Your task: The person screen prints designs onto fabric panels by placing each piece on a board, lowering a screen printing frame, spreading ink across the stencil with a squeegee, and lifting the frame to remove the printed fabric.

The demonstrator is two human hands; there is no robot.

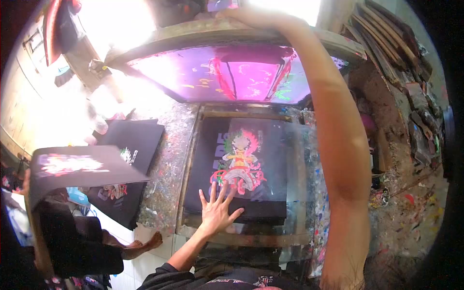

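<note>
My left hand lies flat with its fingers spread on a black fabric panel. The fingertips reach the lower edge of a colorful printed figure on that panel. My right arm stretches far forward, and my right hand grips the top rail of a wooden screen printing frame. Tilted up behind the panel, the frame shows its pink and purple mesh. The fingers beyond the rail are partly hidden. Beneath the panel is a flat, glassy board.
At the left, a person holds up a black printed panel. More dark panels lie on the paint-spattered table. Wooden frames are stacked at the back right, above a stained surface.
</note>
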